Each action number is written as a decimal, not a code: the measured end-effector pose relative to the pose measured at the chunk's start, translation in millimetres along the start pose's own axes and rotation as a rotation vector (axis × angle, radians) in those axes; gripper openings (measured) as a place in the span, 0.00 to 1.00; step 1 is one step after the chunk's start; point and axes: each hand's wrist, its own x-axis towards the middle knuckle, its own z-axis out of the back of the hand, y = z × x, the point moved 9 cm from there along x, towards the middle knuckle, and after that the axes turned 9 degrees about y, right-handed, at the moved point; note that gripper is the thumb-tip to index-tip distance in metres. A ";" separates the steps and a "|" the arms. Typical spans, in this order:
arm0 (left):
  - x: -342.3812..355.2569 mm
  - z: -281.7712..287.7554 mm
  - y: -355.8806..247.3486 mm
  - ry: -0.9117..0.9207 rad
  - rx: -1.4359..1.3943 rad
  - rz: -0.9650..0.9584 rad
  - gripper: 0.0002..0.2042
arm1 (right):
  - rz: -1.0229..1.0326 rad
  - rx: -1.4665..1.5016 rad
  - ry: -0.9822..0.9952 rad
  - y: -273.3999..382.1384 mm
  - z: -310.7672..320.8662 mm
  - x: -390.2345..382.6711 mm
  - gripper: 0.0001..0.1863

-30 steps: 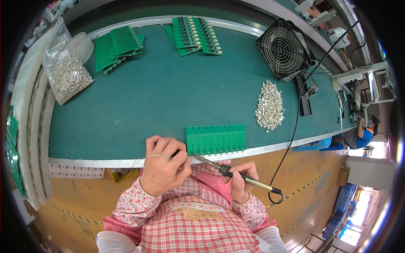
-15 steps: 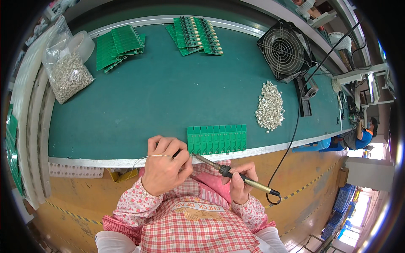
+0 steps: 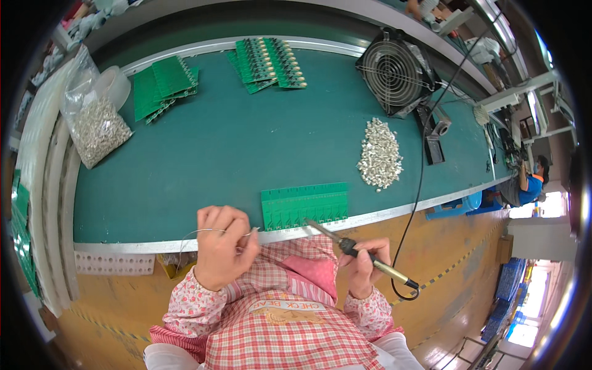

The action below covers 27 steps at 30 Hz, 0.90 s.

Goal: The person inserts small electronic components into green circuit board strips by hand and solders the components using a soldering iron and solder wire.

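A green panel of circuit boards lies at the table's front edge, a row of small parts along its near side. My right hand is closed round a soldering iron, its tip over the panel's near edge around the middle; whether it touches cannot be told. Just left of the panel, my left hand pinches a thin silvery solder wire. The wire's short end points toward the panel's near left corner, and its tail curves down to the left.
Small pale metal parts lie heaped at right, near a black fan and a black iron stand. Farther back are green board stacks and boards with connectors. A bag of parts stands left. The iron's black cable crosses the right side.
The iron's tip has moved right, from the panel's left end to around its middle. My left hand with the solder wire has drawn back left from the panel. The whole view has shifted slightly.
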 end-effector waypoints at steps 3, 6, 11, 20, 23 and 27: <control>10.1 7.7 1.1 -0.043 0.007 -0.026 0.06 | 0.064 -0.054 -0.091 17.4 21.1 9.1 0.07; 35.0 3.6 -14.1 -0.040 0.009 -0.036 0.06 | 0.046 -0.156 -0.302 21.4 59.4 6.7 0.07; 64.3 -21.6 -16.9 0.209 0.106 0.001 0.10 | 0.116 -0.214 -0.433 33.5 85.8 -1.7 0.06; 71.5 -26.1 48.2 0.356 -0.719 0.309 0.05 | 0.056 -0.135 -0.554 17.5 87.8 -1.6 0.07; 81.1 20.3 91.5 -0.007 -0.907 0.326 0.03 | 0.057 -0.188 -0.556 21.7 92.8 -2.5 0.08; 98.3 83.7 156.4 -0.348 -0.816 0.458 0.05 | 0.041 -0.185 -0.585 13.1 100.0 -4.3 0.07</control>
